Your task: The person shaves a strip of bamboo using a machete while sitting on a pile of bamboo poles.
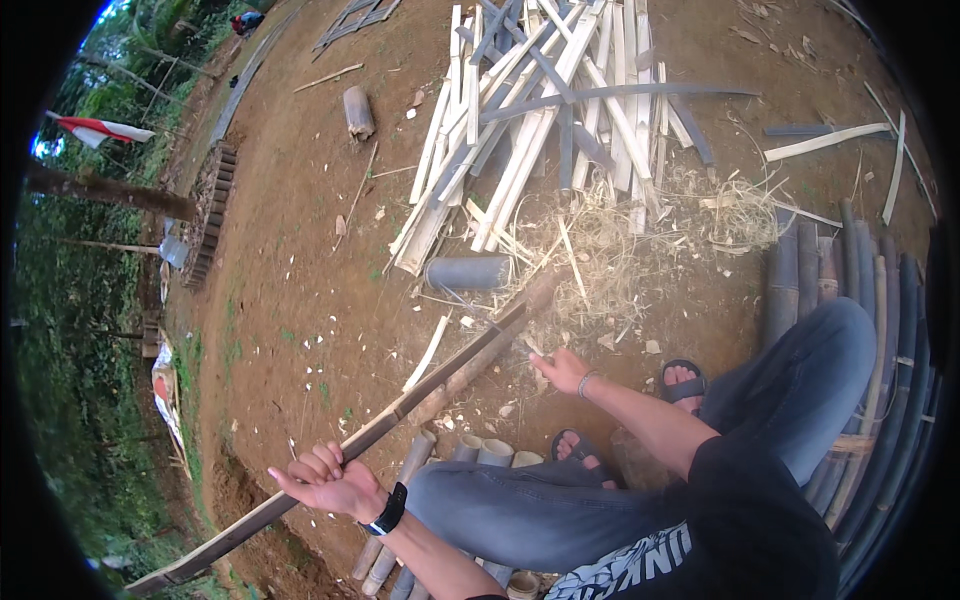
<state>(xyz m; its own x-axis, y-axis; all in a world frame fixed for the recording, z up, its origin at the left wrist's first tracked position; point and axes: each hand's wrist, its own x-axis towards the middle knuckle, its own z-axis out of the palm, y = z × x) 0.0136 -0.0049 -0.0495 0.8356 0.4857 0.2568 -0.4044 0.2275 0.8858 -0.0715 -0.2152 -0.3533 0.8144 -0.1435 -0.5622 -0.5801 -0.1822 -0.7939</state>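
Note:
A long split bamboo strip point(430, 382), dark on one side and pale along its edge, slants from the lower left up to the middle. My left hand point(335, 485), with a dark watch on its wrist, is turned palm up under the strip, its fingers curled against it and one digit stretched out. The strip's upper part lies along a brown log point(490, 358) on the ground. To the right of the log, my right hand point(563, 371) is closed, a bracelet at its wrist. What it holds is too small to make out.
Pale and dark bamboo slats point(550, 110) are heaped ahead, with curly shavings point(610, 250) and a short bamboo piece point(468, 273) nearer. Bamboo poles point(880, 330) lie at my right. Cut bamboo tubes point(495, 452) lie by my left leg. A red and white flag point(100, 130) hangs far left.

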